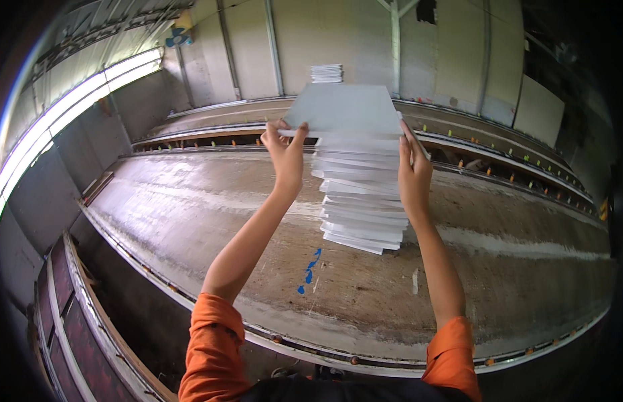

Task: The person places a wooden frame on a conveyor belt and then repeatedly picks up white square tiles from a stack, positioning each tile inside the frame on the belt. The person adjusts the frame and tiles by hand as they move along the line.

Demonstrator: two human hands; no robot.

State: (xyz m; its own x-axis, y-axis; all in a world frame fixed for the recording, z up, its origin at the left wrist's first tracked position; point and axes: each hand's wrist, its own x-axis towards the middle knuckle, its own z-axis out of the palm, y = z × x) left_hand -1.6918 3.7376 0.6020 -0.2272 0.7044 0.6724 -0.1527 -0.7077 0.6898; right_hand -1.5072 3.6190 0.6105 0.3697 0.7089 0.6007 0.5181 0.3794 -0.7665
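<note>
Nearest you, your orange sleeves come in from the lower edge, and both arms reach out over the long workbench, past the blue paint marks near its front edge. Your left hand pinches the left edge of the top grey sheet, and your right hand grips its right edge, fingers closed on it. The sheet sits just over the stack of white sheets at the middle of the bench. That stack looks uneven and staggered; a dragged or tilted sheet could, I judge, nudge it over. Your right palm hides the stack's right side, and the small pile by the far wall is too distant to identify.
</note>
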